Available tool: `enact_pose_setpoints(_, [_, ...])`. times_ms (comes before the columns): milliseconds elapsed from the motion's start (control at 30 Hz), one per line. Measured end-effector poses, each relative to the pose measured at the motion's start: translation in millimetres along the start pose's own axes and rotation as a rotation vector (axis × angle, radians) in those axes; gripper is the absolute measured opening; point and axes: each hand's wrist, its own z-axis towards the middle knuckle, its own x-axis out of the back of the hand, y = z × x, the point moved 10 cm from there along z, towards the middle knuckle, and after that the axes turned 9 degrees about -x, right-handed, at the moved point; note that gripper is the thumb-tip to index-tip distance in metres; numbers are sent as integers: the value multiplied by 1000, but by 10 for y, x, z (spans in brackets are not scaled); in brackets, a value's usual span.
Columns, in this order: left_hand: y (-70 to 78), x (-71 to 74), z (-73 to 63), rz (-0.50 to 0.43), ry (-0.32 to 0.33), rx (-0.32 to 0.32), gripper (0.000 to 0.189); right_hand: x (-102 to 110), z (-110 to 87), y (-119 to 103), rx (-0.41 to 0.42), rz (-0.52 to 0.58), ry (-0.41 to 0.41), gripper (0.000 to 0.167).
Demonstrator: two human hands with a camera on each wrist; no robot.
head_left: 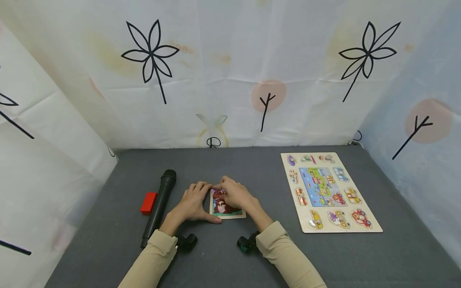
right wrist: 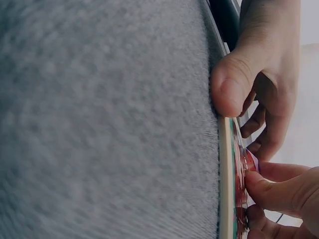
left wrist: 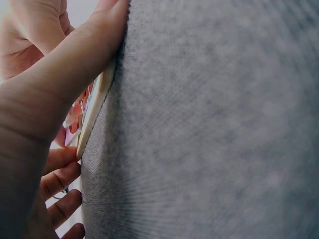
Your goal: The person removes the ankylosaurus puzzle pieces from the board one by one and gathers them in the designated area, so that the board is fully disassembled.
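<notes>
A small wooden picture puzzle (head_left: 230,215) with brown animals lies flat on the grey table between the hands. The left hand (head_left: 193,203) spans its left side, fingers spread, with the thumb at the near left corner and the fingertips by the far left corner. Over the puzzle's far part, the right hand (head_left: 235,195) has its index finger at the far left corner. In the right wrist view its thumb and index finger pinch a purple-edged puzzle piece (right wrist: 253,159), which stands tilted up from the board. Part of the picture is hidden beneath the right hand.
A black microphone (head_left: 161,204) lies left of the left hand, beside a red block (head_left: 148,203). On the right lies a large wooden peg puzzle board (head_left: 295,192) with vehicle and toy pieces. White patterned cloth (head_left: 223,72) walls the table's back and sides.
</notes>
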Motion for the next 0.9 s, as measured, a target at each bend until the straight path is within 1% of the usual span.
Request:
enact_pose_setpoints(200, [-8, 1, -6, -2, 2, 8, 114, 52, -7, 15, 9, -26, 28, 37])
enact_pose_setpoints(333, [1, 5, -6, 4, 5, 5, 114, 143, 8, 97, 1, -13, 38, 36])
enact_pose_setpoints(633, [-6, 1, 4, 7, -7, 7, 114, 540, 114, 472, -68, -45, 80, 38])
enact_pose_setpoints(700, [-8, 1, 0, 4, -11, 9, 114, 618, 125, 556, -71, -53, 90, 37])
enact_pose_setpoints(800, [-9, 0, -7, 1, -16, 10, 114, 684, 137, 679, -74, -58, 89, 37])
enact_pose_setpoints(900, [-1, -1, -9, 4, -15, 5, 114, 702, 155, 799, -88, -73, 83, 37])
